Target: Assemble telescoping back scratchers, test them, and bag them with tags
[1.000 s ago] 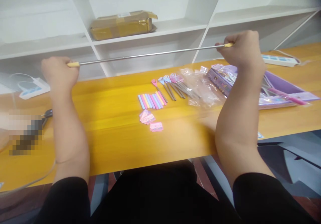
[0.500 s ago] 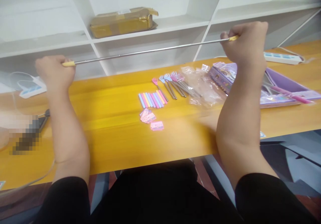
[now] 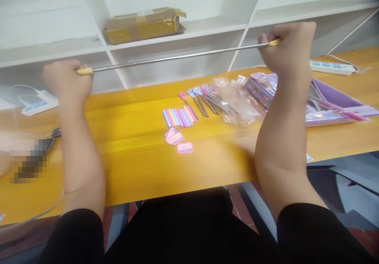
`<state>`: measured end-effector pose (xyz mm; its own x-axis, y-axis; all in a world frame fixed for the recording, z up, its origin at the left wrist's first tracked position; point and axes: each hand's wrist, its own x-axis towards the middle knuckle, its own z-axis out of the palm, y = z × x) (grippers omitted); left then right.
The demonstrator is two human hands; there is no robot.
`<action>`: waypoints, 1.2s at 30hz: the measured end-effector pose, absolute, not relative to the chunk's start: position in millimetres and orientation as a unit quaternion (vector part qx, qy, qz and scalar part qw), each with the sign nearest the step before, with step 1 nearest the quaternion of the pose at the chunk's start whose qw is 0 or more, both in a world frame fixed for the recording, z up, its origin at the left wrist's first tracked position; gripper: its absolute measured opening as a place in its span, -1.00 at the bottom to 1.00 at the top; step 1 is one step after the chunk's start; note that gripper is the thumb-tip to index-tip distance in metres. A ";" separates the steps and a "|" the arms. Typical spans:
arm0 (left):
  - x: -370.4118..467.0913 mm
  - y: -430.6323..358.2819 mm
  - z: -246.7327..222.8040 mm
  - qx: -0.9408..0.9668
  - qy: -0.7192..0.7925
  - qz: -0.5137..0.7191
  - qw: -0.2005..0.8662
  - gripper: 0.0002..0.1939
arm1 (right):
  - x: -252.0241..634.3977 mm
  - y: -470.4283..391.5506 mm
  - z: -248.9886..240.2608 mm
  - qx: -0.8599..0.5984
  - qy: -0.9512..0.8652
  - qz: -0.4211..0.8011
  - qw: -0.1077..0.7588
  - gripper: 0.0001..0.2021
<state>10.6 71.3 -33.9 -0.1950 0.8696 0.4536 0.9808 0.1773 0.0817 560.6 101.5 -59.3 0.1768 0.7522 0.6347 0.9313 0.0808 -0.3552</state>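
A long, thin telescopic back scratcher point(image 3: 177, 57) is stretched between my hands, above the table and in front of the shelves. My left hand point(image 3: 68, 81) is closed around its yellow left end. The yellow right end disappears into the fist of my right hand point(image 3: 291, 49), so any claw there is hidden. Below, on the table, lie several back scratchers point(image 3: 204, 100) with pink and blue claws and metal stems. Next to them is a row of pastel handle sleeves point(image 3: 179, 117). Small pink cards point(image 3: 174, 136) lie nearer me, with another pink card point(image 3: 185, 148) beside them.
Clear plastic bags point(image 3: 237, 98) and a purple box point(image 3: 337, 94) of wrapped items lie on the right of the wooden table point(image 3: 139, 169). Power strips point(image 3: 333, 67) sit at both sides. A taped cardboard box point(image 3: 145, 26) rests on the white shelf point(image 3: 213, 25).
Both hands have risen slightly with the back scratcher. My left hand has also shifted a little to the right, and more of the yellow left end shows. The things on the table stay put.
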 end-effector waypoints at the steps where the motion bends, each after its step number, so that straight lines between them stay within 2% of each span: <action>1: 17.5 72.0 -35.5 -0.595 -0.756 -0.189 0.198 -0.29 | 553.6 101.6 -59.1 -0.656 -0.644 -0.115 0.378 -0.49; 3: 31.8 73.9 -39.0 -0.583 -0.756 -0.194 0.225 -0.37 | 537.4 102.0 -58.2 -0.638 -0.663 -0.104 0.377 -0.50; 11: 72.7 59.5 -37.5 -0.568 -0.750 -0.261 0.216 -0.57 | 487.5 94.4 -50.1 -0.617 -0.677 -0.092 0.390 -0.48; 18: 122.7 42.2 -45.1 -0.616 -0.728 -0.228 0.198 -0.70 | 423.7 93.1 -74.9 -0.554 -0.725 -0.077 0.403 -0.57; 22: 119.8 42.4 -44.0 -0.609 -0.733 -0.224 0.205 -0.70 | 408.4 96.9 -87.3 -0.548 -0.726 -0.070 0.410 -0.62; 36: 119.4 38.6 -41.6 -0.599 -0.744 -0.242 0.173 -0.66 | 401.3 76.4 -79.1 -0.554 -0.729 -0.069 0.396 -0.74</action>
<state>119.4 38.6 -41.6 -0.2227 0.8073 0.5465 0.9743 0.1657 0.1523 401.3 76.4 -79.1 -0.0720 0.7537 0.6533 0.8626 0.3759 -0.3386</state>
